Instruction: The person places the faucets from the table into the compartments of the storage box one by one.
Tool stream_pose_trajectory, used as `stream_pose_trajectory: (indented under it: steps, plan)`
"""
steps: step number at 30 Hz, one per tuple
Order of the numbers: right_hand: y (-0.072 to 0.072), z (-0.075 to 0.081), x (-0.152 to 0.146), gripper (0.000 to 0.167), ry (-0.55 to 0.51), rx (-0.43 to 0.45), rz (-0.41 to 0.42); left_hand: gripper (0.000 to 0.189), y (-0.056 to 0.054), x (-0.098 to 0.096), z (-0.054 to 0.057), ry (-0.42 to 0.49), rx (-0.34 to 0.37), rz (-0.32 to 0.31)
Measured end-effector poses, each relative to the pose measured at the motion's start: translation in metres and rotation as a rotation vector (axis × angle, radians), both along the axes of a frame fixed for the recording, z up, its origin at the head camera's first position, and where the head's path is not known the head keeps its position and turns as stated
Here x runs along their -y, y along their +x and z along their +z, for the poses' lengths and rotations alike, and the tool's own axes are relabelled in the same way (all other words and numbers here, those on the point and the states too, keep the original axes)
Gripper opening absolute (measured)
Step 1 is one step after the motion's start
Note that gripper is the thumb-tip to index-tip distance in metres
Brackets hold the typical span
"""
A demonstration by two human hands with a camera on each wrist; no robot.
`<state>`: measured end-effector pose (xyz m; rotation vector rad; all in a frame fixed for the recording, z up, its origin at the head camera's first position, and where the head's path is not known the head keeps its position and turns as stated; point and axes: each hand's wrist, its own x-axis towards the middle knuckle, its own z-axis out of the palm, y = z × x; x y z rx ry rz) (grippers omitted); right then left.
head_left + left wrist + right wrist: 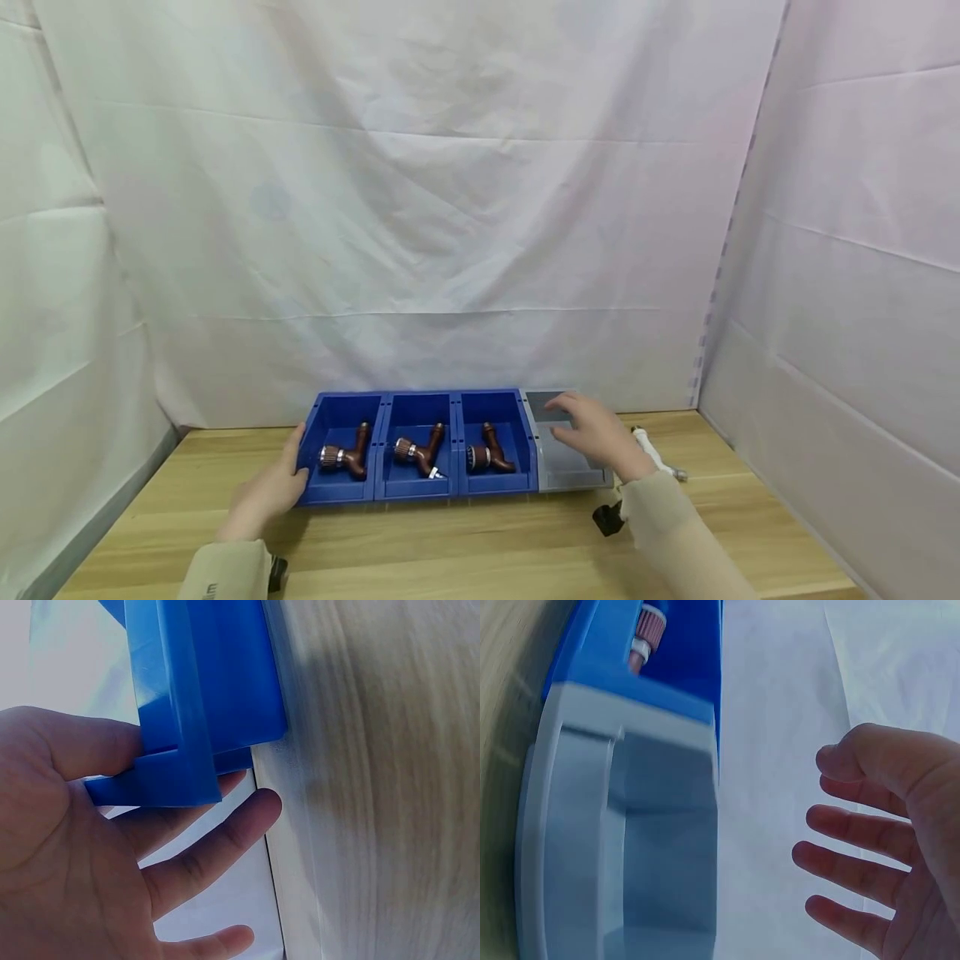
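Note:
At the left end of a row of bins, my left hand [264,493] grips the corner of the outermost blue bin [336,492]; the left wrist view has its thumb and index finger on either side of the blue rim [191,697], the other fingers spread. My right hand [596,435] holds nothing and hovers over the grey bin [576,480] at the right end, fingers apart. Each of the three blue bins contains a brown branched fitting: the left one [356,457] and the middle one [424,452] show ribbed knobs, the right one [495,457] a dark ribbed end.
Right of the grey bin, partly behind my right forearm, a white branched fitting [657,454] with metal ends lies on the wooden table [450,550]. White cloth [420,250] hangs behind the bins and along both sides.

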<state>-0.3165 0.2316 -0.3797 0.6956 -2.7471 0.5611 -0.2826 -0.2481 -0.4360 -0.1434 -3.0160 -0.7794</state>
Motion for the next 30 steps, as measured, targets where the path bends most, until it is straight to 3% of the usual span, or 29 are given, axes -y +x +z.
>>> stream_pose_trajectory:
  steps: [9,20,30]
  plan:
    - [-0.003,-0.005,-0.040,0.033,-0.053,-0.038,-0.060,0.072,0.001,0.000,0.003,-0.001,0.010,0.006]
    - [-0.008,-0.027,-0.092,0.033,-0.097,0.051,-0.158,0.072,0.002,0.000,0.002,-0.008,0.004,0.004]
    - [-0.012,-0.055,-0.124,0.030,-0.085,0.076,-0.220,0.072,0.000,0.002,-0.002,0.011,0.003,-0.002]
